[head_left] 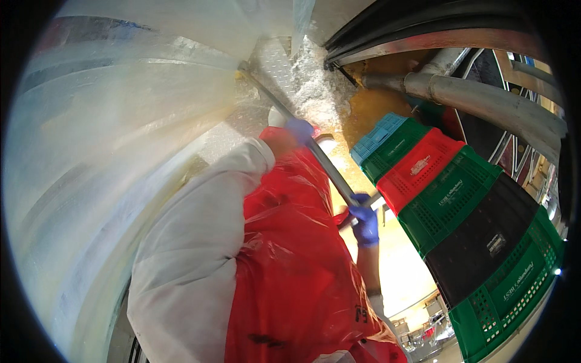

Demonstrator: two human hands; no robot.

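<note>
A long grey pole runs slantwise across the front of my red plastic apron. My left hand, in a blue-purple glove, is closed around its middle. Lower down, my right hand, gloved alike, grips near the pole's near end, where a short grey bar crosses. The pole's far end reaches to the metal floor by the plastic curtain; what kind of head it carries cannot be made out. Beside the pole lies a heap of white crushed ice.
Translucent plastic strips hang along the left. A tall stack of green, red and black crates, topped by a light blue one, stands close at my right. Metal pipes run behind it. The tread-plate floor meets a wet brownish floor.
</note>
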